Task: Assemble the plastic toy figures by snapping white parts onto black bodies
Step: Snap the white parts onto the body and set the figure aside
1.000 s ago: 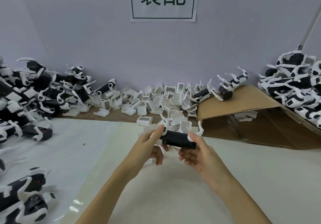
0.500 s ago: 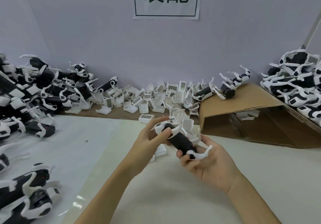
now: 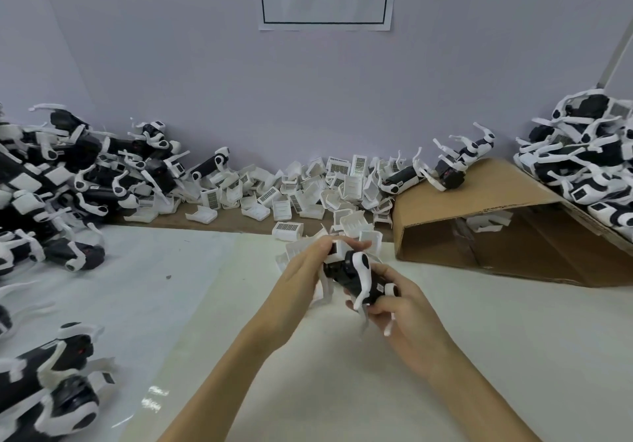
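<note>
I hold one toy figure (image 3: 356,275) over the middle of the table: a black body with white legs pointing down. My left hand (image 3: 308,267) grips its far end, with fingers over a white boxy part (image 3: 337,251) at that end. My right hand (image 3: 399,308) holds the near end from below and the side. Loose white parts (image 3: 301,195) lie in a heap along the back wall, just beyond my hands.
Piles of black-and-white figures sit at the left (image 3: 68,181), the front left (image 3: 51,376) and the far right (image 3: 589,164). A tipped cardboard box (image 3: 496,236) lies at the right, with two figures (image 3: 445,171) on its top. White sheet (image 3: 445,356) covers the table.
Both hands have turned the figure over: its white legs pointed up a second ago and now point down. The hands have also come slightly nearer and lower.
</note>
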Action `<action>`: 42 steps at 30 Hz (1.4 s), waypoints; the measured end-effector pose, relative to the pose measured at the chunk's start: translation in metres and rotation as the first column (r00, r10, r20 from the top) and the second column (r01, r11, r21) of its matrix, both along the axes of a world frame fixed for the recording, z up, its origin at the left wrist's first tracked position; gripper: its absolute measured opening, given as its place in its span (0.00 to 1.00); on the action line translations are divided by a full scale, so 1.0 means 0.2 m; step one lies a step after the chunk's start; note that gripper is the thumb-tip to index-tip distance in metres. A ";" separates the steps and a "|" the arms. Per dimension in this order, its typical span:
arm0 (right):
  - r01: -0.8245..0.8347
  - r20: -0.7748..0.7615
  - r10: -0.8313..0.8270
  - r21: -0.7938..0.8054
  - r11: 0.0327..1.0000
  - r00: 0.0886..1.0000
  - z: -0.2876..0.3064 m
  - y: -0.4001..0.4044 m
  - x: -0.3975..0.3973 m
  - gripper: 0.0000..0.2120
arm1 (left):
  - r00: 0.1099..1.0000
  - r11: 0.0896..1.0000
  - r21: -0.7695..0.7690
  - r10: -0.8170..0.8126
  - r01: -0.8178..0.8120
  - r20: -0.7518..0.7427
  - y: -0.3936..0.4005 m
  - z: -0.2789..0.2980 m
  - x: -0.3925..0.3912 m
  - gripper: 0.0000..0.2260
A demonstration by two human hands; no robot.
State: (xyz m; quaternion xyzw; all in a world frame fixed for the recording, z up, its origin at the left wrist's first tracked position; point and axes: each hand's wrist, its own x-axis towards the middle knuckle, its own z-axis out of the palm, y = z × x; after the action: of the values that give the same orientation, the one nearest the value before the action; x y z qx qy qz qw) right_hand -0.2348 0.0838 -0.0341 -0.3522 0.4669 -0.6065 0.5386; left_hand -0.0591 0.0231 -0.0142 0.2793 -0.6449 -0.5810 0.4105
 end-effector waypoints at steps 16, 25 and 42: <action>-0.104 -0.762 -0.197 -0.326 0.940 0.616 -0.02 0.02 -0.08 0.31 | 0.989 0.923 -0.380 -0.002 0.059 0.150 -0.03 0.01 0.12 0.23; -0.143 -0.743 -0.251 -0.422 0.895 0.620 -0.04 0.04 0.05 0.42 | 0.823 0.754 -0.332 0.539 -0.567 -0.181 0.02 0.01 -0.01 0.17; -0.477 -0.972 -0.223 -0.232 0.848 0.075 -0.18 -0.04 0.20 0.16 | 0.508 0.547 0.411 0.835 -0.729 -0.210 -0.15 0.05 0.22 0.20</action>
State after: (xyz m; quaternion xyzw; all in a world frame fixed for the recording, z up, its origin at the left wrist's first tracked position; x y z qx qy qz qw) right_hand -0.1938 0.0760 -0.0693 -0.8331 0.4930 -0.2500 0.0192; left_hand -0.0146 -0.0072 -0.0032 0.4763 -0.2666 -0.4533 0.7046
